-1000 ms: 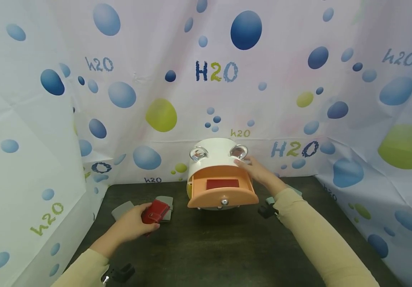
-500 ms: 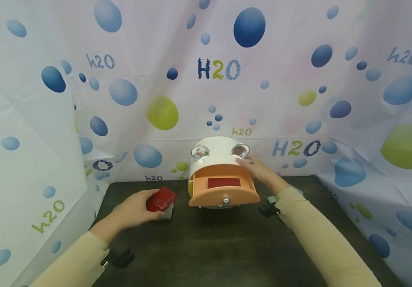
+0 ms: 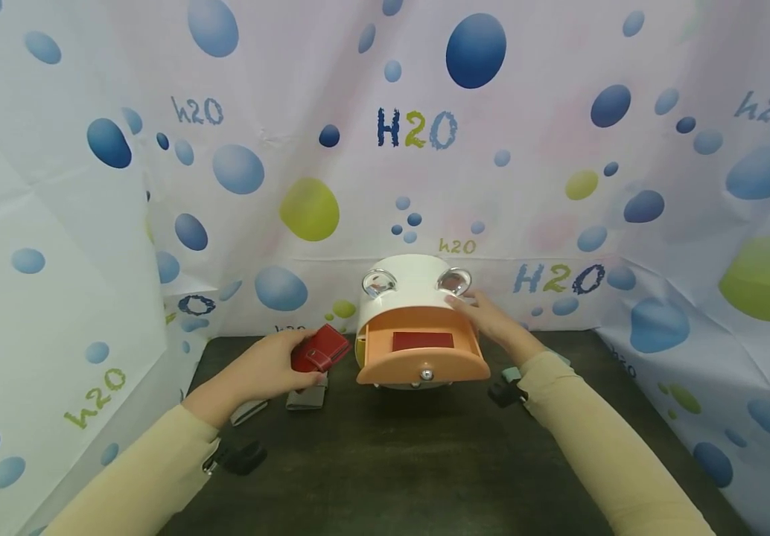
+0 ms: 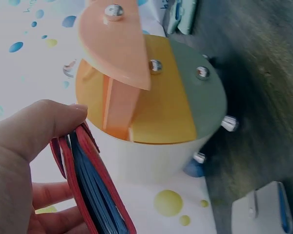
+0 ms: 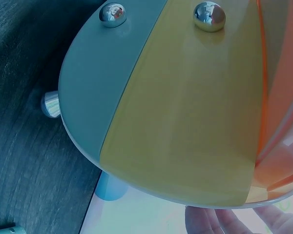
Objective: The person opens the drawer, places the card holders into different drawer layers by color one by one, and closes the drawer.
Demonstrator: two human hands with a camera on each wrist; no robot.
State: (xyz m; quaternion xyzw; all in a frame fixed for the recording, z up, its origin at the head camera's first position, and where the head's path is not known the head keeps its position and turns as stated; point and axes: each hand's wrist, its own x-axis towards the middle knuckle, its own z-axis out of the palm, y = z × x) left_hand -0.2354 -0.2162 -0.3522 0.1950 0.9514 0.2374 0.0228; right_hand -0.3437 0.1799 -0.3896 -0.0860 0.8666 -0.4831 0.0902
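The left hand (image 3: pixel 267 368), pinching the red wallet (image 3: pixel 323 348), has moved right and farther in beyond 2 grey wallets (image 3: pixel 306 397), bringing it just left of the open orange drawer (image 3: pixel 418 367), while the right hand (image 3: pixel 492 318) rests spread against the white cabinet (image 3: pixel 413 277).

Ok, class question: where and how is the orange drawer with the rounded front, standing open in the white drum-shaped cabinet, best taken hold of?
Probably by the round, shiny silver knob at the middle of the rounded-front orange drawer, with a pinch, coming straight from the person's side. The knob sticks out from the front, which faces the person, and nothing covers it.
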